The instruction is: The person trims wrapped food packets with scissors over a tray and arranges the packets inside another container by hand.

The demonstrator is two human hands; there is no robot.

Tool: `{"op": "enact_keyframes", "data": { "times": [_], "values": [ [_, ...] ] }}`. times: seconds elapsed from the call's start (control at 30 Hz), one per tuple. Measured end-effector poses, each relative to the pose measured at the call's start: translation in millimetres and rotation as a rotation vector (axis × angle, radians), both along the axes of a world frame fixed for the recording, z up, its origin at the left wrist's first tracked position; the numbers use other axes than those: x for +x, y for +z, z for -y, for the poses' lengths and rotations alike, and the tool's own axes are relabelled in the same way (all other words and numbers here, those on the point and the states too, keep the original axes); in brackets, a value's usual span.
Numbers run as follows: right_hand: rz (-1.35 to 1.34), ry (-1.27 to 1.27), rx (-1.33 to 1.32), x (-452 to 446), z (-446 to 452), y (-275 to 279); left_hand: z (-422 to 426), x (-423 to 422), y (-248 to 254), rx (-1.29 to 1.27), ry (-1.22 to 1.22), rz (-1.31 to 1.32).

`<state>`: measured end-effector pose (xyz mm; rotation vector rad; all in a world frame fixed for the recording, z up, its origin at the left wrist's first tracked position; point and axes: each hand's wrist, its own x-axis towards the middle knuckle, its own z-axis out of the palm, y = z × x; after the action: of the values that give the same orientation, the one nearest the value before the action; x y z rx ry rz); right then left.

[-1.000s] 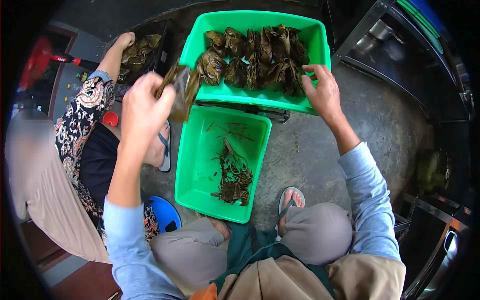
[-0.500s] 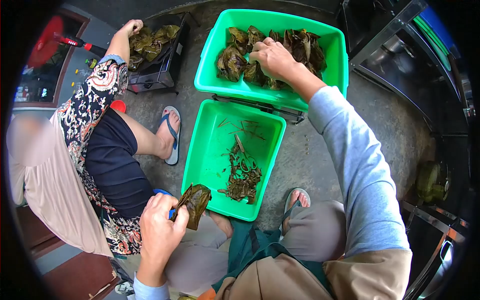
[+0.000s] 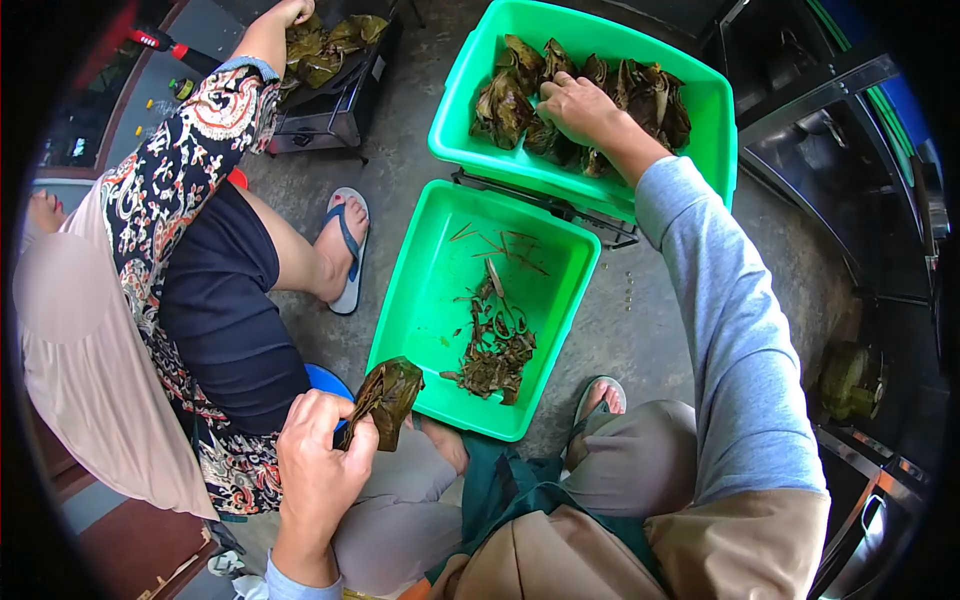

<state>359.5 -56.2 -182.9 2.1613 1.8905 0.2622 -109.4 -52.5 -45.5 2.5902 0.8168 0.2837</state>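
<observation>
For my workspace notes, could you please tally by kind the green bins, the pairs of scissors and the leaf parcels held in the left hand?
Green bins: 2
Scissors: 1 pair
Leaf parcel in left hand: 1
Total: 4

This looks like a kitchen or small food-making workspace, home or commercial being hard to tell. The bare, grey concrete-like floor (image 3: 640, 335) serves as work area. A dark metal stand (image 3: 318, 130), probably a stove or grill, carries leaf-wrapped bundles (image 3: 325, 55). More leaf parcels (image 3: 502, 108) fill the upper green tub (image 3: 460, 142); leaf scraps (image 3: 492, 372) and scissors (image 3: 512, 322) lie in the lower green tub (image 3: 420, 300). Dark metal cabinetry (image 3: 815, 165) lines the right side, near a rounded green object (image 3: 848, 383) resembling a gas cylinder. A co-worker (image 3: 220, 310) sits close by in sandals (image 3: 349, 300).
</observation>
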Motion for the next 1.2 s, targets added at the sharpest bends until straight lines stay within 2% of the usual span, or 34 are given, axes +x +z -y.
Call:
{"op": "enact_keyframes", "data": {
  "times": [0.13,0.37,0.57,0.77,0.8,0.87,0.97,1.0,1.07,1.1,1.2],
  "values": [
    [-0.018,0.045,-0.014,3.6,-3.7,-2.9,-1.8,-7.8,-4.6,-0.012,0.0,0.02],
    [-0.044,0.19,0.15,4.8,-9.9,-9.7,-1.4,-8.1,-6.9,-0.027,0.006,0.025],
    [-0.044,0.098,0.024,2.6,-7.3,-2.3,-0.9,-0.7,-3.5,-0.024,-0.013,0.03],
    [-0.269,0.015,0.187,18.4,24.6,24.6,-0.1,4.4,0.7,-0.066,0.024,-0.018],
    [-0.354,-0.047,0.251,20.2,33.7,33.6,-0.4,5.6,1.9,-0.085,0.042,-0.033],
    [-0.32,-0.172,0.313,29.5,52.3,44.0,-1.8,9.6,3.2,-0.077,0.039,-0.049],
    [-0.488,-0.408,0.007,27.4,69.8,52.5,-3.9,19.0,9.4,-0.071,0.029,-0.086],
    [-0.5,-0.351,-0.103,27.8,70.8,48.2,-4.5,22.2,11.0,-0.069,0.025,-0.095],
    [-0.697,-0.474,0.02,17.8,81.0,36.4,-4.1,24.2,10.2,-0.09,0.026,-0.094],
    [-0.914,-0.565,0.103,11.8,82.7,37.2,-4.0,24.2,9.6,-0.084,0.019,-0.095],
    [-1.149,-0.707,0.157,3.4,88.6,50.0,-3.2,24.6,9.2,-0.053,-0.012,-0.07]
  ]
}}
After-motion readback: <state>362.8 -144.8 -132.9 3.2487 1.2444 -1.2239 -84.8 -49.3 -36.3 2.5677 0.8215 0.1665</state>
